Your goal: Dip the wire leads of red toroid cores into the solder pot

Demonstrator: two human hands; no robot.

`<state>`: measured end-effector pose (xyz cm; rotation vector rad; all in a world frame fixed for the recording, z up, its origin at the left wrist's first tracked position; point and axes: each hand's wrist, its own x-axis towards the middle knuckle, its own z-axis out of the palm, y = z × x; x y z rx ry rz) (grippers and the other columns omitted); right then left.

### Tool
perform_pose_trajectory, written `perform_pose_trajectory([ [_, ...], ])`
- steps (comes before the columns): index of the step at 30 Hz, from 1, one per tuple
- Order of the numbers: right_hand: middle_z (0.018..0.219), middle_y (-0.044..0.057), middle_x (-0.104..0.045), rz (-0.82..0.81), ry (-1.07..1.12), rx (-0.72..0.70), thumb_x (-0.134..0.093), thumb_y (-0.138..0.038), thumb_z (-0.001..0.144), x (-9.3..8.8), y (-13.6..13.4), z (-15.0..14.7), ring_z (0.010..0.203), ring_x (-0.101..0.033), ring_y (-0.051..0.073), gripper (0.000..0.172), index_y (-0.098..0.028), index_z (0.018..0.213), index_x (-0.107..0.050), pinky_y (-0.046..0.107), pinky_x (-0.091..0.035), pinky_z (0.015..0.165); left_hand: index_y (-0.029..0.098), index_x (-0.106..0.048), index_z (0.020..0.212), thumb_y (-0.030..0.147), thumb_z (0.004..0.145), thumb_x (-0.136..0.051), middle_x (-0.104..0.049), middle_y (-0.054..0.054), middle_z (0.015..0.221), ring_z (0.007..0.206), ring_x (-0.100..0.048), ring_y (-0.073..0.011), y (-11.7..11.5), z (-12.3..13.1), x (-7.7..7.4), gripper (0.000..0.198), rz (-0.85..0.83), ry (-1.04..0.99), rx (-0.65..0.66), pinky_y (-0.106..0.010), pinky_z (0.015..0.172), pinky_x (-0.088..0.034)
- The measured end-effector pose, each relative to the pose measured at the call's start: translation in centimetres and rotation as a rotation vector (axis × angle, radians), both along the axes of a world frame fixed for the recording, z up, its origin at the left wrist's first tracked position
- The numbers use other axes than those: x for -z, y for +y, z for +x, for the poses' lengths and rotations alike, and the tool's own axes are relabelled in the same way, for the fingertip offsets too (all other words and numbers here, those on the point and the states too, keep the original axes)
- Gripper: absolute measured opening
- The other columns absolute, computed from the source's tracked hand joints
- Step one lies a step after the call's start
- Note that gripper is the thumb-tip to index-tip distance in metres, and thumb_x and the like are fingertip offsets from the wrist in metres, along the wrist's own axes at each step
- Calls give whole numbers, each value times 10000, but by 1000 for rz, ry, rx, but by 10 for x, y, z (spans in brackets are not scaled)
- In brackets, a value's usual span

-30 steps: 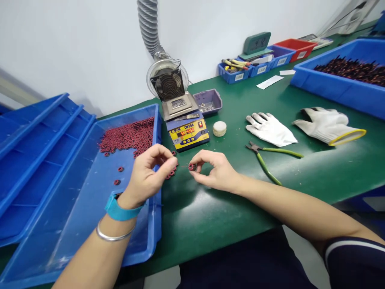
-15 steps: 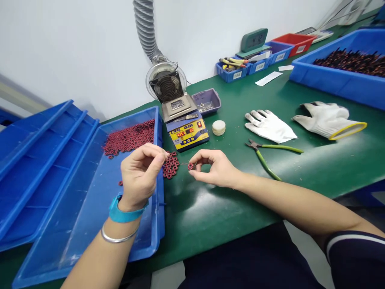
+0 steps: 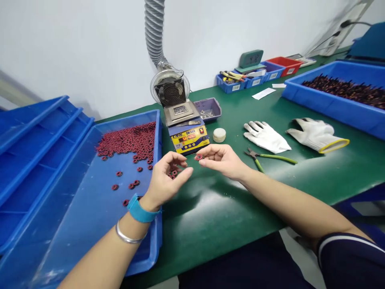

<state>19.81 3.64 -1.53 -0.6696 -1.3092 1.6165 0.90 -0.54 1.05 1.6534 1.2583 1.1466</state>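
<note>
Between the thumb and fingers of my right hand (image 3: pixel 221 159) is a small red-and-black wire-wound ring (image 3: pixel 199 157). My left hand (image 3: pixel 169 176) is beside it to the left, thumb and fingers apart, with nothing seen between the tips. Several like rings (image 3: pixel 173 174) lie on the green table behind my left hand, partly hidden by it. A yellow and blue solder pot (image 3: pixel 191 140) with a lit display stands just beyond my hands. Many more rings (image 3: pixel 132 140) fill the far part of the blue tray (image 3: pixel 157 148) at left.
White gloves (image 3: pixel 266 136) and green-handled pliers (image 3: pixel 275 157) lie right of my hands. A round cream pad (image 3: pixel 219 135) and a purple bin (image 3: pixel 218 109) are near the pot. A blue bin (image 3: pixel 325 100) of dark parts is at right, stacked blue trays (image 3: pixel 39 152) at left.
My left hand has opened from a pinch and moved right, nearer my right hand. My right hand, still with the ring, has shifted slightly right and up. The view has also shifted.
</note>
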Motion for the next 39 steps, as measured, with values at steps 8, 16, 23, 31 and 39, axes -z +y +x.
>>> perform_pose_trajectory([
  [8,857,39,-744,-50,15,-111,-826,-286,659,2,-10,-6,797,-707,137,282,-154,872,-697,291,-572,795,154,-620,828,346,693,-756,-640,-30,728,659,-593,-135,-2,13,6,271,-69,-149,27,-261,616,-494],
  [16,752,4,-718,-101,15,-131,-835,-275,634,2,-9,-3,661,-665,95,274,-166,851,-709,234,-563,665,161,-662,745,320,734,-720,-652,-27,686,629,-585,-132,-1,13,4,170,11,-128,2,-253,591,-485],
  [23,757,17,-726,-115,-13,-167,-828,-249,634,3,-9,-1,659,-664,87,267,-151,851,-707,213,-555,649,167,-626,682,293,757,-702,-609,6,623,583,-550,-103,5,-3,-10,165,60,-147,-126,-221,568,-461],
  [31,805,22,-731,50,-78,4,-808,-281,635,-14,12,6,690,-666,111,283,-161,871,-709,259,-577,670,167,-630,761,353,745,-691,-624,9,629,562,-572,-107,12,-3,5,197,5,-103,-219,-226,555,-474],
  [39,543,-13,-613,247,-472,229,-735,-99,697,-77,137,-17,483,-556,72,130,-118,663,-611,232,-543,576,152,-631,779,311,745,-652,-654,-29,696,604,-584,-123,6,10,11,165,1,225,73,-230,535,-468],
])
